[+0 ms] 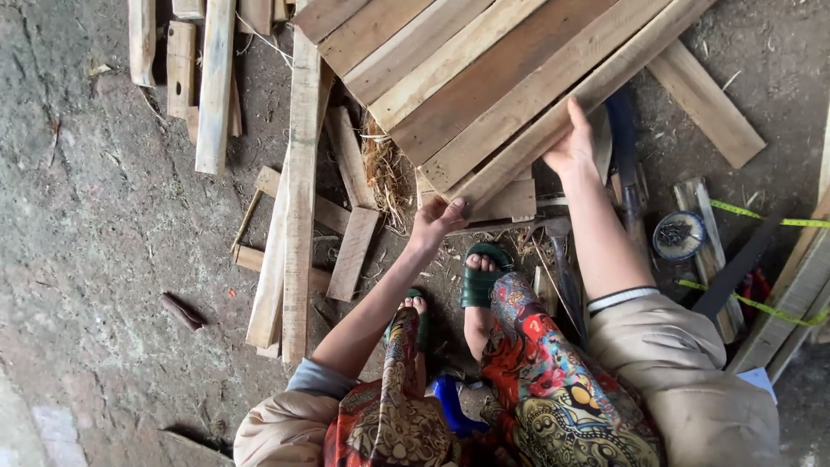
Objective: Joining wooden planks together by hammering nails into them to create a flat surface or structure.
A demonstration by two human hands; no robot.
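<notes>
Head view, panel: a wooden slat panel (501,86) of planks joined side by side lies on the dirt ground (95,225) straight ahead of the person, filling the upper middle of the view and running off the top edge.
Head view, long axis: the slats run on a diagonal, from low near the hands up toward the far right; the near corner points back at the person's feet.
Head view, left hand (437,220): fingers curled over the near corner of the panel, thumb on top, clamped on the wood where the lowest slat ends.
Head view, right hand (572,147): laid against the panel's right long edge, fingers wrapped over the outermost slat, gripping it; it sits farther up the edge than the left.
Head view, which hand is nearer: both touch the panel; the left has the corner closest to the body, the right reaches farther out.
Head view, feet: green sandals (480,277) just below the near corner.
Head view, surroundings: loose planks (298,199) to the left, a round tin (679,235) and yellow tape measure (761,214) to the right, well apart from the hands.
</notes>
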